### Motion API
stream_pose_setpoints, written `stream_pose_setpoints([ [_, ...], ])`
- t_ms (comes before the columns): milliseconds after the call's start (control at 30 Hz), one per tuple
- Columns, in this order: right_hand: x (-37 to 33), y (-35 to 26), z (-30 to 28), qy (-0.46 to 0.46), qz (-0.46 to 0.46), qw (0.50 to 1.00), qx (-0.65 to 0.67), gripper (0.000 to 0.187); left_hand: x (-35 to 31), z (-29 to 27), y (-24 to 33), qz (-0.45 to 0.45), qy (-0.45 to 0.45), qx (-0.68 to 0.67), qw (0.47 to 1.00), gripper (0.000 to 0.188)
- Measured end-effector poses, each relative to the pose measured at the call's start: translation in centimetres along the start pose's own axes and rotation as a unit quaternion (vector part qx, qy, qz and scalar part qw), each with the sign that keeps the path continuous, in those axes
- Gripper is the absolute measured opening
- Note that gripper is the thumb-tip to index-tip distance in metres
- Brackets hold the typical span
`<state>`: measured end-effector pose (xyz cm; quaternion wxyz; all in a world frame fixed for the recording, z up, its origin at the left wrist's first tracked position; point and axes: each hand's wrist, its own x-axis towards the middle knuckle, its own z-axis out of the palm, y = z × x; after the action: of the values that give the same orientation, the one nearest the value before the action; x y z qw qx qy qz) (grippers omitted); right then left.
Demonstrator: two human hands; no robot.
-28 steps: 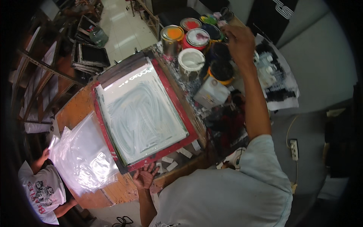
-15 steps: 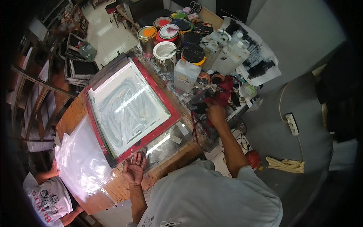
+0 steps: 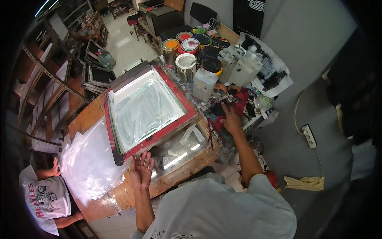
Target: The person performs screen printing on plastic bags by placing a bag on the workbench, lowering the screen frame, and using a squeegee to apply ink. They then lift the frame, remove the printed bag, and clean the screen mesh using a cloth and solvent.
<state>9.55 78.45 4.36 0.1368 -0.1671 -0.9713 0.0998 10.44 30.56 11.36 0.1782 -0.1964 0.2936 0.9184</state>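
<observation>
A red-edged screen-printing frame (image 3: 167, 140) with whitish smears across its mesh slants over the table, its near edge raised above a glass surface (image 3: 179, 153). My left hand (image 3: 142, 170) is palm up at that near edge, fingers apart, fingertips at the frame's underside; whether they bear its weight I cannot tell. To the right, my right hand (image 3: 231, 118) reaches over a heap of dark rags (image 3: 218, 109) and a red cloth (image 3: 240, 104). Its index finger is stretched out and nothing shows in its grasp; the other fingers are partly hidden.
Paint cans (image 3: 186, 61) and a white plastic jug (image 3: 203, 84) crowd the far right side. Clear plastic sheets (image 3: 89, 159) lie at left, where another person's hand (image 3: 53, 169) touches their edge. A power strip (image 3: 308, 136) hangs from a cord at right.
The frame's near edge has risen with my left hand, baring more glass beneath. My right hand has come off the dark rag it was touching. The view has shifted slightly.
</observation>
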Motion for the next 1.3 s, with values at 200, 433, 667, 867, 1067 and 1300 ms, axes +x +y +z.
stream_pose_setpoints([
  [200, 3.1, -0.5, -8.0, 0.058, 0.002, 0.994, 0.096, 0.089, -0.6, 1.2, 1.2, -0.006, 0.006, 0.021, 1.0, 0.046],
  [433, 6.0, 4.2, -9.2, 0.132, 0.043, 0.961, 0.238, 0.045, -0.5, 3.8, 2.2, 0.003, 0.002, 0.012, 1.0, 0.054],
  [667, 4.1, -0.4, -9.1, 0.064, 0.249, 0.782, 0.567, 0.039, -0.8, 4.0, 3.5, -0.005, -0.009, -0.007, 1.0, 0.051],
  [867, -2.4, -9.6, -4.4, -0.028, 0.256, 0.609, 0.75, 0.047, -0.3, 3.6, 3.5, -0.023, -0.021, -0.031, 0.999, 0.048],
  [1067, -8.2, -20.6, 6.0, -0.069, 0.106, 0.886, 0.447, 0.039, -0.5, 3.7, 2.7, -0.05, 0.034, 0.0, 0.998, 0.057],
  [1300, -8.9, -17.5, 4.6, -0.145, -0.351, 0.884, 0.274, 0.055, -1.7, 5.3, 2.3, -0.058, 0.133, -0.011, 0.989, 0.059],
])
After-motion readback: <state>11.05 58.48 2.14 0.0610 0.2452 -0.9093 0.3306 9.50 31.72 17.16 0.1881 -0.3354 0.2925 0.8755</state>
